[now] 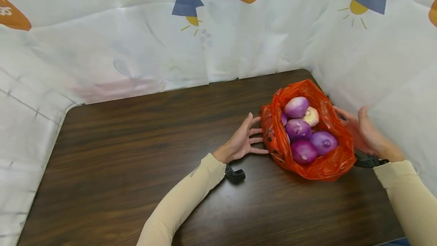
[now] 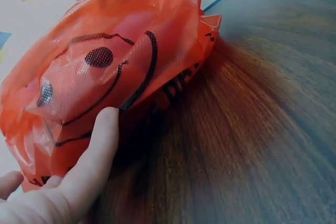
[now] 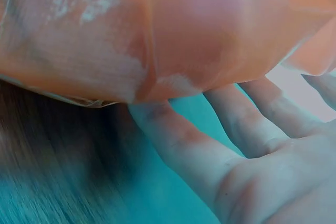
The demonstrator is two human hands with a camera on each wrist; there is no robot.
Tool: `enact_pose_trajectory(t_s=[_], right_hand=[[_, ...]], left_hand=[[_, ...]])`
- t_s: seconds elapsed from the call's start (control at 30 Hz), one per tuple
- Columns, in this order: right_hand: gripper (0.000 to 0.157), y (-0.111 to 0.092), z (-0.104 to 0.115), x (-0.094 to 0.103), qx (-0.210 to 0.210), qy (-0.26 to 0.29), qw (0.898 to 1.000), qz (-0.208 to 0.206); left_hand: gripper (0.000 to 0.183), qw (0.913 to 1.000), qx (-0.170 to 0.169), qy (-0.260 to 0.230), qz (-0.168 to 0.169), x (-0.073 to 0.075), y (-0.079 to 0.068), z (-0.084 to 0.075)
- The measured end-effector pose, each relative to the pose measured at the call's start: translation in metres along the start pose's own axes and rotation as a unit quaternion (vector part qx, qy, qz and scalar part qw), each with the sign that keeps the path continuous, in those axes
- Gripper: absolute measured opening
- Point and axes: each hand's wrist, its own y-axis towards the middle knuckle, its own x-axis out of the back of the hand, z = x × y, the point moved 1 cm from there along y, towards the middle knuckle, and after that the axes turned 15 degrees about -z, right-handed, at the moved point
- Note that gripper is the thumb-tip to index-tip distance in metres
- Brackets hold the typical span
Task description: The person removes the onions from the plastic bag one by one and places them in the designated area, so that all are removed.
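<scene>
A red plastic bag [image 1: 331, 164] stands on the right part of the table, its mouth spread wide. Inside lie several purple onions [image 1: 298, 129], and one onion [image 1: 310, 117] shows a pale cream face. My left hand [image 1: 240, 139] is at the bag's left side with its fingers spread and straight, fingertips at the plastic. A black printed smiley face on the bag [image 2: 118, 51] shows in the left wrist view. On the opposite side, my right hand [image 1: 368, 132] has its fingers extended against the bag's wall [image 3: 199, 40], their tips partly hidden beneath the plastic.
The dark wood-grain table [image 1: 136, 143] stretches to the left of the bag. White printed sheeting [image 1: 143, 48] hangs along the back and both sides, close beside my right hand. A black strap [image 1: 235, 174] is on my left wrist.
</scene>
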Motion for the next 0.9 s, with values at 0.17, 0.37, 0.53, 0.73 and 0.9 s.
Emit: enact_pose_trajectory(t_s=[0.17, 0.37, 0.53, 0.73, 0.9], right_hand=[[0.071, 0.003, 0.0, -0.012, 0.002, -0.083, 0.996, -0.045], [0.056, 0.008, -0.002, -0.023, 0.005, -0.04, 0.999, -0.027], [0.056, 0.013, -0.004, -0.033, -0.008, -0.016, 0.999, -0.029], [0.054, 0.015, -0.005, -0.044, -0.014, -0.002, 0.999, -0.035], [0.053, 0.018, -0.004, -0.053, -0.01, 0.001, 1.0, -0.028]], left_hand=[[0.066, 0.999, 0.002, 0.032, -0.032, 0.003, -0.006, -0.003], [0.07, 0.9983, -0.006, 0.05, -0.028, 0.013, -0.013, -0.005], [0.081, 0.9969, -0.014, 0.071, -0.033, 0.021, -0.019, -0.006], [0.09, 0.9947, -0.016, 0.092, -0.044, 0.028, -0.027, -0.008], [0.093, 0.9908, -0.025, 0.119, -0.06, 0.031, -0.033, -0.012]])
